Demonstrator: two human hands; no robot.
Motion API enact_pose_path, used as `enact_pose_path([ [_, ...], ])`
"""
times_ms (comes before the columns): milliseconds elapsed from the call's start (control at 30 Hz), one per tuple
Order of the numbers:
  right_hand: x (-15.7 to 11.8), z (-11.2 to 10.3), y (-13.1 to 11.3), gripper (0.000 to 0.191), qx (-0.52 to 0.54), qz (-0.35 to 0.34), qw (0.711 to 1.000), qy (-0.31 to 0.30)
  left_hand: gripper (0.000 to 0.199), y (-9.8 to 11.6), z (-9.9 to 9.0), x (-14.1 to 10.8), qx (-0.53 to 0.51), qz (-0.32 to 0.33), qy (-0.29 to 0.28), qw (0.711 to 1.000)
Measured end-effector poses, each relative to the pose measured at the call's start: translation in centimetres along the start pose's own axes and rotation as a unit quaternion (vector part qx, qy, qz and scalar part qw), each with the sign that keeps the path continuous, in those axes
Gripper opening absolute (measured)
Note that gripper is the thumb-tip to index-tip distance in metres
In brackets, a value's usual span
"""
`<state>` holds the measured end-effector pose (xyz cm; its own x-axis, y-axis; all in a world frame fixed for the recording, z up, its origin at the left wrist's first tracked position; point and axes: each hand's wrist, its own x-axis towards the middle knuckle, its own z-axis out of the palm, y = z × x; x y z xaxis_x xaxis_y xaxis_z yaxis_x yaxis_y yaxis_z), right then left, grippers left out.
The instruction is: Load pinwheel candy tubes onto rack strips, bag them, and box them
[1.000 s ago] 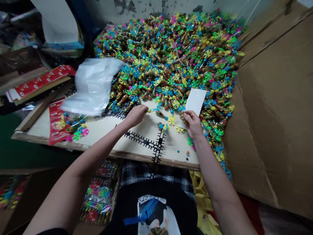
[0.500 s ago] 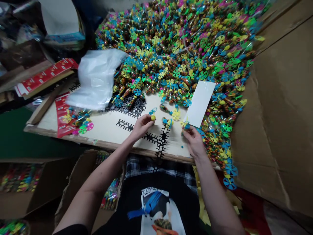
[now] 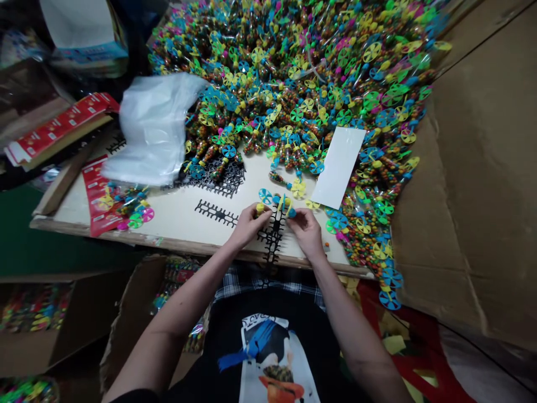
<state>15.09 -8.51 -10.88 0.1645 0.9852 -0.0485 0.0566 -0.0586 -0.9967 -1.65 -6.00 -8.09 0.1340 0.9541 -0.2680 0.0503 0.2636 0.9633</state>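
Observation:
My left hand (image 3: 248, 226) is closed on a small candy-filled fan toy with a yellow cap (image 3: 260, 207), just left of the upper end of a black pronged plastic strip (image 3: 273, 242). To the right of that strip, my right hand (image 3: 308, 234) pinches another fan toy with a blue cap (image 3: 292, 213) and a yellow fan. Fingers cover most of both toys' bodies. A blue fan (image 3: 265, 196) stands by the strip's upper end, close to both hands. Another black pronged strip (image 3: 216, 212) lies flat to the left, crossing toward the first.
A large heap of candy-filled fan toys (image 3: 293, 73) covers the table's back and right. Clear plastic bags (image 3: 153, 129), red printed cards (image 3: 97, 196), a white card (image 3: 340, 168) and stacked black strips (image 3: 226, 182) lie around. Cardboard (image 3: 470, 184) stands at right; an open carton (image 3: 130, 319) sits below.
My right hand has moved left with its fan toy, up to the black strip. My left hand stays near the strip with its toy. The whole view has shifted slightly.

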Motion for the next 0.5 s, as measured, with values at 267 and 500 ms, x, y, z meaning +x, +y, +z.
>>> enact_pose_path([
  [267, 0.8, 0.3, -0.6, 0.02, -0.018, -0.011, 1.0, -0.021, 0.032, 1.4, 1.8, 1.1, -0.134, -0.126, -0.019, 0.983],
  [500, 1.3, 0.6, -0.9, 0.018, -0.004, -0.013, 1.0, -0.005, 0.029, 1.7, 2.0, 1.5, -0.155, -0.149, -0.03, 0.976],
])
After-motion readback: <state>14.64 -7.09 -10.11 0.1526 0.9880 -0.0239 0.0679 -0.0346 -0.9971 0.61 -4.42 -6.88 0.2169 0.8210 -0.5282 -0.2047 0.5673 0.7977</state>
